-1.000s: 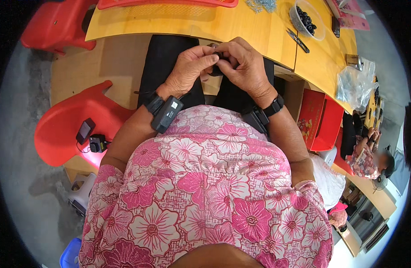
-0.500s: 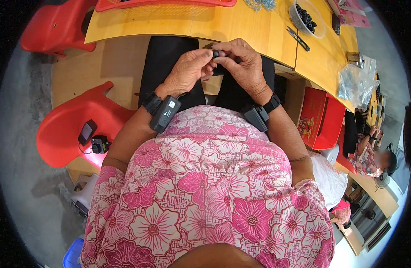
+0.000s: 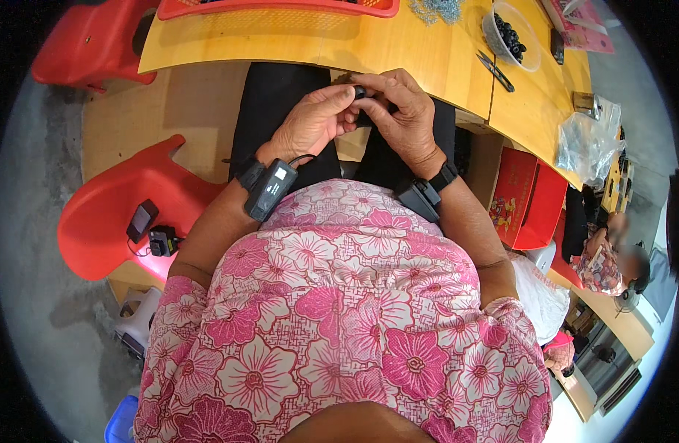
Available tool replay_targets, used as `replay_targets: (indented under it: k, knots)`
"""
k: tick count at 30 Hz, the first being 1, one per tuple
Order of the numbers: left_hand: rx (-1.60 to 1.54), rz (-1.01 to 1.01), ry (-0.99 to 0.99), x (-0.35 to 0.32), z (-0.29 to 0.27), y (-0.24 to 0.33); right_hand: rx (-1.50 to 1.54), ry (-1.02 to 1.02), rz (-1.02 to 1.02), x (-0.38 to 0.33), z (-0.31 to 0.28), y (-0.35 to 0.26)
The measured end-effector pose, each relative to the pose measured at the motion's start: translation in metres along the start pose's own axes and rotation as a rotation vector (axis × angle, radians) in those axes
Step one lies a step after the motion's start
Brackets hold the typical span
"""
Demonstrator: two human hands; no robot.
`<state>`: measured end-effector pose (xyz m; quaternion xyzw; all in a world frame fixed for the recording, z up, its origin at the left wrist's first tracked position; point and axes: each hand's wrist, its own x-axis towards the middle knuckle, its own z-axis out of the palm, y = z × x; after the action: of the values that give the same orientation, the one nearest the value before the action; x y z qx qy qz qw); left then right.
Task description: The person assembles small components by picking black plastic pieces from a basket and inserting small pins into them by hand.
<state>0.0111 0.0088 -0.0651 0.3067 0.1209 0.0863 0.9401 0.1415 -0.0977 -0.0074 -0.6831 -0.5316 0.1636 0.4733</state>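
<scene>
Over my lap, just below the table's near edge, my two hands meet at a small black round part [image 3: 359, 92]. My left hand [image 3: 310, 122] pinches it between thumb and fingers. My right hand [image 3: 404, 111] closes in from the other side, its thumb and forefinger at the part. The part's exact kind is too small to make out, and the fingers cover some of it. Similar black pieces [image 3: 511, 38] lie in a clear plastic tub [image 3: 530, 50] on the table at the far right.
On the yellow table [image 3: 406, 44] are a red basket [image 3: 280, 9], a pile of silvery bits [image 3: 437, 9], black-handled snips [image 3: 496, 71], a metal cup [image 3: 587, 104] and a plastic bag [image 3: 592, 140]. A red chair [image 3: 103, 214] holding small devices stands left. Other people sit at far right.
Both hands have dropped slightly toward me with the black part between them. My right hand's fingers have shifted a little around it.
</scene>
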Motion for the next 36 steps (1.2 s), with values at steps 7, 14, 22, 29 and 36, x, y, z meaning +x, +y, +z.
replay_targets:
  k: [7,14,22,29,36]
  knots:
    - [-0.001,-0.005,-0.003,0.005,-0.002,0.002,0.03,-0.028,-0.039,0.008,-0.006,0.005]
    - [-0.045,-0.042,0.057,-0.002,0.011,0.007,0.084,-0.161,-0.014,0.01,-0.011,0.0]
    - [-0.223,-0.031,-0.028,0.004,0.005,0.007,-0.168,0.161,-0.012,0.04,-0.04,0.013]
    - [-0.178,-0.049,-0.036,0.008,0.006,0.009,-0.351,0.367,0.181,0.069,-0.074,0.066]
    - [-0.162,-0.044,-0.036,0.007,0.005,0.008,-0.426,0.327,0.156,0.072,-0.073,0.076]
